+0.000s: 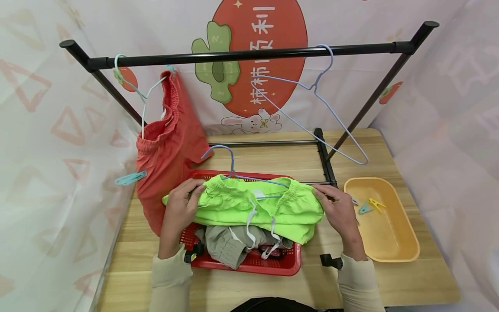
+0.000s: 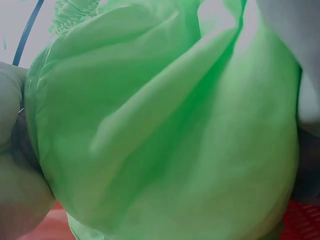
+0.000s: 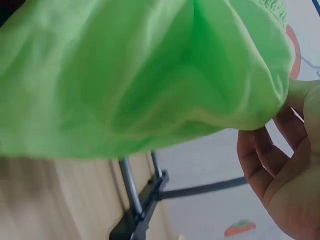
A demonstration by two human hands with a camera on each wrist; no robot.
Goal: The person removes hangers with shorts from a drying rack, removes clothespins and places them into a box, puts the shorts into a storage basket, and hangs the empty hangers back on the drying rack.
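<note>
Neon green drawstring shorts are held up by both hands over the red basket. My left hand pinches the waistband's left end; my right hand pinches the right end, thumb in front. Inside the waist sits a blue hanger, its hook standing free above the cloth and its lower part hidden. White drawstrings dangle from the front. In the left wrist view the green cloth fills most of the picture. In the right wrist view the right hand's fingers grip the shorts' edge.
Grey clothing lies in the basket. Red shorts hang on a pale green hanger with a blue clothespin at left. A bare blue hanger hangs from the black rail. A yellow tray holds several clothespins at right.
</note>
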